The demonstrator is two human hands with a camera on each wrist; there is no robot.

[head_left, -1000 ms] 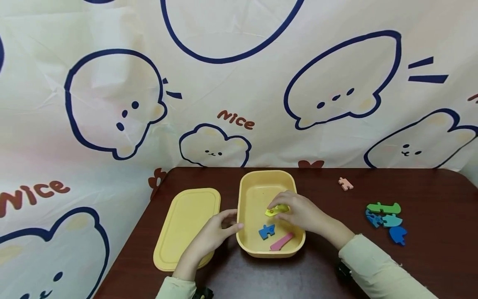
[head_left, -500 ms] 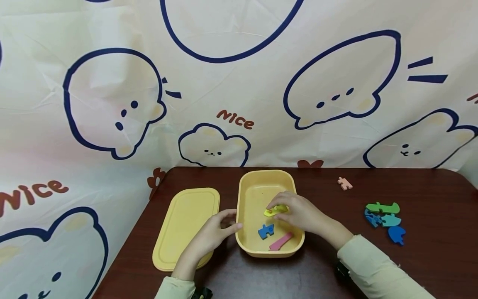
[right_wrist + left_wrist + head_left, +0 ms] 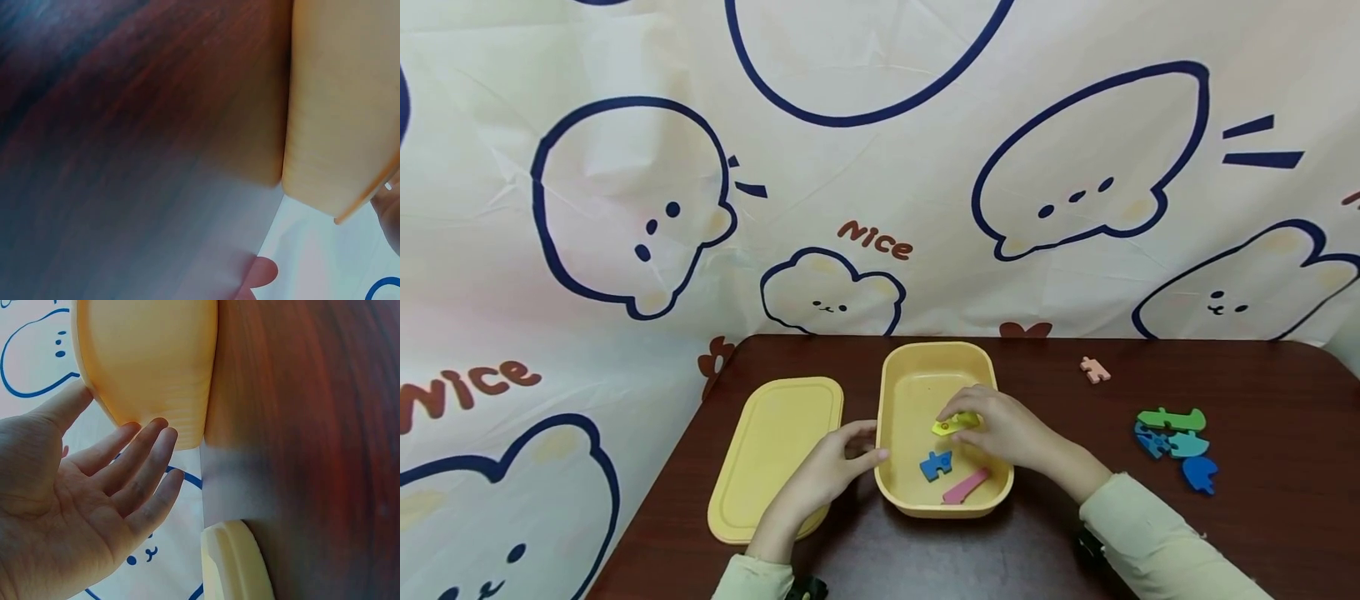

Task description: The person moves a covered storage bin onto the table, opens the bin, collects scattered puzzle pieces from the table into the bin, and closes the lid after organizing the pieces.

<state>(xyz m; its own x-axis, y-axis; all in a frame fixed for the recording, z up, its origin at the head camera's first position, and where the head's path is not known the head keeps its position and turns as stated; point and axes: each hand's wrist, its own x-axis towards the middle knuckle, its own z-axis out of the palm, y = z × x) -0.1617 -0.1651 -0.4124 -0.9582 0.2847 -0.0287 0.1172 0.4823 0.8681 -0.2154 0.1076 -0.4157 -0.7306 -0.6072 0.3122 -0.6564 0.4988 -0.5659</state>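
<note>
In the head view a yellow plastic box [image 3: 917,387] stands on the dark table. My right hand [image 3: 1011,427] reaches over its right wall and pinches a yellow puzzle piece [image 3: 949,427] inside, partly hidden by the fingers. A blue puzzle piece [image 3: 935,467] and a long pink piece [image 3: 966,487] lie nearer the box's front. At the left wall is my left hand [image 3: 831,467], thumb on the rim. The left wrist view shows that hand's fingers [image 3: 147,450] fairly straight, their tips at the box's outer wall. In the right wrist view the held piece is out of sight.
Left of the box lies its flat yellow lid [image 3: 786,442], partly behind my left forearm. At the table's right are a green piece [image 3: 1171,419], a teal piece [image 3: 1187,444] and blue pieces [image 3: 1199,475]. Farther back lies a pale pink piece [image 3: 1094,370]. A printed cloth [image 3: 940,283] hangs behind.
</note>
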